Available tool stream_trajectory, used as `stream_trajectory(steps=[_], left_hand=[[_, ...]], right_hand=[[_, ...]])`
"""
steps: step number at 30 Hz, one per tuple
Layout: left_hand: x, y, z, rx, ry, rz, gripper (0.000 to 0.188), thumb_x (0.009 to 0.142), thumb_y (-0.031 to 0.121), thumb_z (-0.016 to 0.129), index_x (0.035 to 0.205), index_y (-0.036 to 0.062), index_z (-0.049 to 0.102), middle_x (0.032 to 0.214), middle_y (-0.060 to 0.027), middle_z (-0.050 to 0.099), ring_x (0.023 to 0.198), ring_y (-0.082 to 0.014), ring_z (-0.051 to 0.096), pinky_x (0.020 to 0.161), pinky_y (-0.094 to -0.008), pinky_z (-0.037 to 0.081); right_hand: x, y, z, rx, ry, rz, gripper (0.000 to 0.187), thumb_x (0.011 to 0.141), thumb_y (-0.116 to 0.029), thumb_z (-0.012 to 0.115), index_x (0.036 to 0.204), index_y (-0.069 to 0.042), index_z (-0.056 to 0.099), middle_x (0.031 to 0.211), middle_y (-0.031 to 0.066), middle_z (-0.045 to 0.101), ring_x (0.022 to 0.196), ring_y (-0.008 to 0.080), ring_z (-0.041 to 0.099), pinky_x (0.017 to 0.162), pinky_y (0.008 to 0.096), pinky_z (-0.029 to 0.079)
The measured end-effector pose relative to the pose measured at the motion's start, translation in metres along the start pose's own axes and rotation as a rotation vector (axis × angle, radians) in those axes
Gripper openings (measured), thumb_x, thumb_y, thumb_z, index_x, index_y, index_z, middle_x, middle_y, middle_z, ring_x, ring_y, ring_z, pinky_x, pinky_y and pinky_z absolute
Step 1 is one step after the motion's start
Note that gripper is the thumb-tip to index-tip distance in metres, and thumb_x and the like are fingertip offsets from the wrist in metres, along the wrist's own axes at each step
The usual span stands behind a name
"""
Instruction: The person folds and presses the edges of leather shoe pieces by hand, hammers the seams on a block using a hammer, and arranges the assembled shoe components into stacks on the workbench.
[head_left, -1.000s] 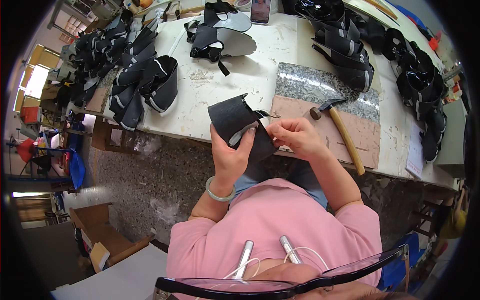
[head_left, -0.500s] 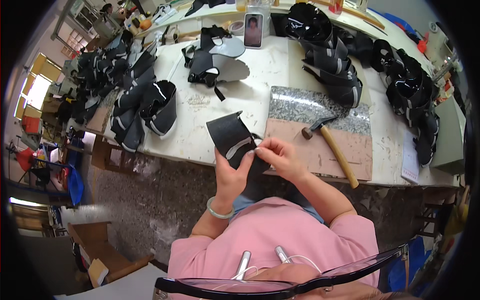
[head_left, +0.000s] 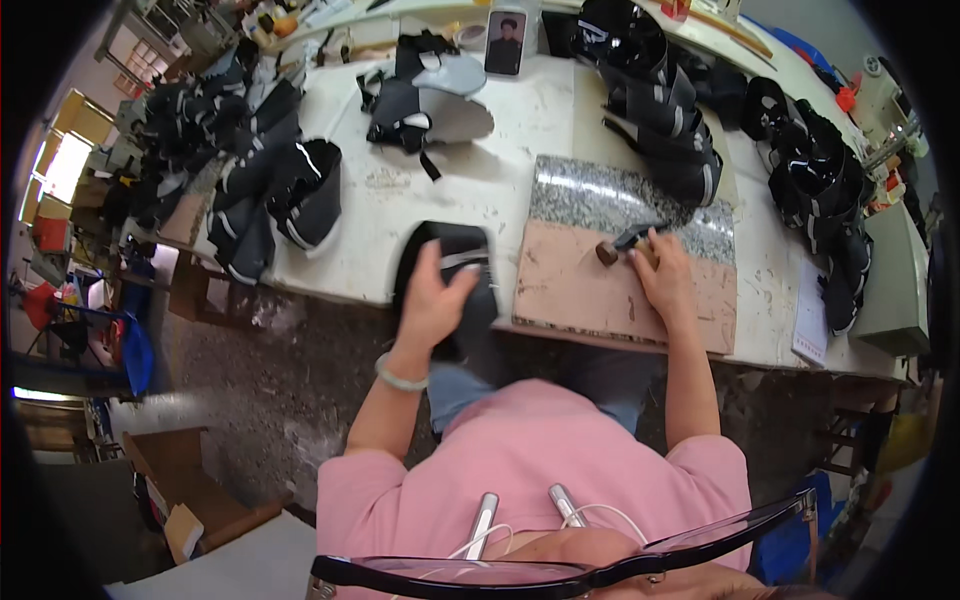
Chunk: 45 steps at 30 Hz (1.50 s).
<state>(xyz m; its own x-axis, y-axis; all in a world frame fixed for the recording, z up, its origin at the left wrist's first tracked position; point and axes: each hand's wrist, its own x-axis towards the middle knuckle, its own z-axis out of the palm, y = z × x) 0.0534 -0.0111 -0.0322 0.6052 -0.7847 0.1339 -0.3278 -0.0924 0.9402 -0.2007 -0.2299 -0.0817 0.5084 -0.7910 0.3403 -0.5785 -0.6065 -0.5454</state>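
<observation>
A black curved piece [head_left: 482, 295], apparently a shoe upper with a light strip across it, hangs over the table's front edge. My left hand [head_left: 430, 310] is closed around it, thumb on its face; some blur softens its outline. To the right, my right hand [head_left: 666, 280] grips a hammer [head_left: 606, 254] by its wooden handle, close under the dark head. Most of the handle is hidden by the hand and forearm. The hammer is over a pinkish board [head_left: 570, 290], in front of a speckled stone slab [head_left: 572, 190].
Stacks of similar black pieces lie at the left [head_left: 305, 195], at the back right [head_left: 665, 150] and at the far right [head_left: 825, 190]. Black pieces with grey flaps [head_left: 455, 115] rest mid-table. A phone [head_left: 505, 45] stands behind them. A grey-green box [head_left: 890, 285] occupies the right edge.
My right hand has left the black piece and moved right onto the hammer, whose handle has shifted. My left hand has carried the piece slightly left and turned it.
</observation>
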Motion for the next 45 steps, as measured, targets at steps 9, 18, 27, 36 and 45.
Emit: stream_trajectory(steps=[9,18,27,36,45], left_hand=[[-0.012,-0.019,0.051,0.194,-0.193,0.004,0.055,0.084,0.014,0.061,0.126,-0.0138,0.039,0.123,-0.0316,0.050,0.118,-0.0419,0.048,0.101,-0.0403,0.037],[-0.020,-0.026,0.056,0.151,-0.150,0.039,0.035,0.087,0.007,0.054,0.119,-0.0048,0.048,0.109,-0.0250,0.058,0.102,-0.0407,0.057,0.085,-0.0410,0.046],[-0.015,-0.019,0.053,0.107,-0.036,0.117,0.023,0.089,0.007,0.048,0.109,-0.0051,0.051,0.097,-0.0256,0.057,0.091,-0.0431,0.055,0.077,-0.0449,0.045],[-0.009,-0.029,0.037,0.249,-0.153,0.019,0.017,0.081,0.012,0.061,0.078,-0.0046,0.060,0.076,-0.0205,0.058,0.069,-0.0381,0.057,0.065,-0.0404,0.046],[0.002,-0.034,0.039,-0.286,-0.266,-0.381,0.023,0.078,0.000,0.051,0.100,-0.0002,0.059,0.079,-0.0069,0.061,0.056,-0.0106,0.060,0.046,-0.0262,0.048]], right_hand=[[-0.026,-0.066,-0.010,0.417,-0.063,0.056,0.019,0.076,-0.004,0.069,0.093,0.001,0.063,0.079,0.0121,0.062,0.069,0.0261,0.061,0.063,0.0306,0.049],[-0.041,-0.105,0.003,0.163,-0.174,-0.620,0.009,0.074,-0.004,0.068,0.080,-0.004,0.061,0.073,0.0083,0.055,0.065,0.0256,0.056,0.053,0.0361,0.045],[-0.036,-0.112,0.005,0.120,-0.210,-0.652,0.011,0.075,-0.005,0.066,0.083,-0.003,0.059,0.074,0.0090,0.055,0.064,0.0262,0.057,0.056,0.0361,0.047],[-0.025,-0.111,0.002,0.191,-0.053,-0.568,0.012,0.073,-0.004,0.072,0.080,-0.006,0.062,0.067,0.0087,0.053,0.057,0.0258,0.055,0.049,0.0374,0.042],[-0.011,-0.121,0.005,0.144,-0.088,-0.594,0.011,0.078,-0.008,0.067,0.086,-0.005,0.060,0.072,0.0087,0.057,0.062,0.0276,0.058,0.053,0.0365,0.046]])
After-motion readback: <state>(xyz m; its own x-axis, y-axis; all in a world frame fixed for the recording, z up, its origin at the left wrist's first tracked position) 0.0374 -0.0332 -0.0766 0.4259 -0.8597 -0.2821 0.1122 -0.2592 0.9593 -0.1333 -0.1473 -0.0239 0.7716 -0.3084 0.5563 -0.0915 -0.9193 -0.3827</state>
